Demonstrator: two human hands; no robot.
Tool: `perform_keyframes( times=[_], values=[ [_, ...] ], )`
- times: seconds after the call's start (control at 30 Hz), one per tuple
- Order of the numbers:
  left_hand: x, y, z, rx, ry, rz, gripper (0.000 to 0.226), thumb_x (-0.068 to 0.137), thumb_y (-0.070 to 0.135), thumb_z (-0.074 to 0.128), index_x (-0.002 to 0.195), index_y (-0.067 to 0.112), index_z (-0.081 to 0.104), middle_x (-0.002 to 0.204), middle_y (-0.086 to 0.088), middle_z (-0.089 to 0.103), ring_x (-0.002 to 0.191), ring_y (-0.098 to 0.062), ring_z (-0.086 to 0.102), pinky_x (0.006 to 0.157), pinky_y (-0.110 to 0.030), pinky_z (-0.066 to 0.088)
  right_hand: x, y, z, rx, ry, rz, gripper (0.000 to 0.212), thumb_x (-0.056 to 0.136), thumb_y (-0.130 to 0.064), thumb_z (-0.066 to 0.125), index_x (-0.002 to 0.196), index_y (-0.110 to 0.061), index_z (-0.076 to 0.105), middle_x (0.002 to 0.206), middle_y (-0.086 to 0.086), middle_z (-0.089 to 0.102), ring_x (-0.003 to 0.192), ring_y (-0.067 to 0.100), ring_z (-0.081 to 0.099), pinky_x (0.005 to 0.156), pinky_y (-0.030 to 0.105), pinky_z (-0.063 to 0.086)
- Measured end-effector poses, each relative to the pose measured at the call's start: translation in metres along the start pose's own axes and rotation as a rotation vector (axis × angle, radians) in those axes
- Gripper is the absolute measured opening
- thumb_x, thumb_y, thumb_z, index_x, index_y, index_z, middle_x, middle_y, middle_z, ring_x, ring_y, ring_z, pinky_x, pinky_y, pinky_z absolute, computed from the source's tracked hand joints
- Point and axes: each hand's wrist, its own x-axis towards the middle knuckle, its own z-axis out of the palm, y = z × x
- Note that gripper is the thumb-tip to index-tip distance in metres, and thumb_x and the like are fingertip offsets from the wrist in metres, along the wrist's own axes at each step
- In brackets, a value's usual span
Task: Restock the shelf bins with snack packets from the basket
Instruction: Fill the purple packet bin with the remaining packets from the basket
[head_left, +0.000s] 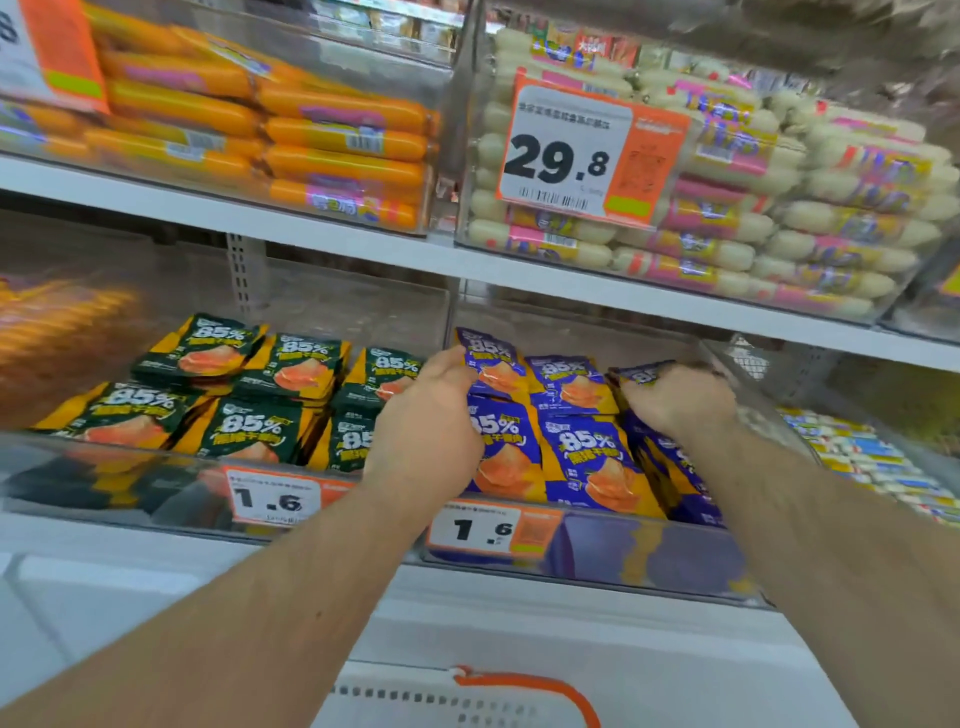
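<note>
Both hands reach into the clear bin (597, 551) of purple packets (587, 457), each printed with "85%" in white over an orange picture and yellow edging. The left hand (431, 415) curls round a packet at the bin's left side; the right hand (675, 397) grips another packet at the right (its fingertips hidden behind it). Green packets (249, 405) fill the neighbouring bin. The basket (467, 696) sits below, contents unseen.
</note>
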Motion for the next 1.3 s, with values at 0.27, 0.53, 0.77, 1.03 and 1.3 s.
perform_keyframes(
  times=[0.27, 0.53, 0.77, 1.03, 1.3],
  values=[
    [-0.002, 0.000, 0.000, 0.009, -0.003, 0.002, 0.061, 0.081, 0.004, 0.067, 0.138, 0.019, 0.051, 0.157, 0.010, 0.029, 0.131, -0.021, 0.048, 0.103, -0.040, 0.046, 0.018, 0.001, 0.017, 0.081, -0.200, -0.052, 0.044, 0.094, -0.042, 0.038, 0.117, -0.006, 0.052, 0.135, 0.024, 0.051, 0.117, 0.039, 0.052, 0.089, 0.038, 0.041],
    [-0.002, 0.002, -0.002, 0.006, 0.002, -0.005, 0.062, 0.082, 0.002, 0.065, 0.140, 0.020, 0.049, 0.157, 0.012, 0.027, 0.131, -0.019, 0.047, 0.102, -0.037, 0.046, 0.019, 0.011, 0.020, 0.096, -0.250, -0.070, 0.073, 0.100, -0.059, 0.034, 0.157, -0.017, 0.016, 0.164, 0.011, 0.009, 0.148, 0.037, 0.015, 0.118, 0.045, 0.016],
    [-0.004, 0.003, -0.001, -0.028, 0.001, -0.018, 0.062, 0.082, 0.001, 0.061, 0.140, 0.020, 0.050, 0.157, 0.011, 0.028, 0.133, -0.020, 0.045, 0.100, -0.043, 0.048, 0.004, 0.010, -0.001, 0.198, -0.189, -0.129, 0.071, 0.101, -0.058, 0.028, 0.154, -0.011, 0.025, 0.162, 0.011, 0.021, 0.148, 0.030, 0.021, 0.119, 0.039, 0.018],
    [-0.014, -0.001, -0.001, -0.061, 0.209, 0.264, 0.042, 0.082, 0.010, 0.052, 0.123, 0.008, 0.064, 0.134, -0.006, 0.059, 0.130, -0.026, 0.044, 0.117, -0.035, 0.022, -0.108, -0.035, -0.029, 0.561, 0.270, -0.258, 0.031, 0.096, -0.033, 0.053, 0.103, -0.011, 0.074, 0.107, 0.012, 0.072, 0.105, 0.033, 0.062, 0.085, 0.035, 0.045],
    [-0.127, -0.019, -0.012, -0.304, 0.199, 0.466, 0.046, 0.072, 0.006, 0.049, 0.117, 0.005, 0.061, 0.114, -0.008, 0.064, 0.105, -0.018, 0.054, 0.095, -0.022, 0.039, -0.240, -0.092, 0.022, 0.975, 0.717, -0.486, 0.023, 0.077, -0.018, 0.050, 0.056, -0.010, 0.053, 0.056, 0.008, 0.052, 0.061, 0.019, 0.043, 0.057, 0.032, 0.027]
  ],
)
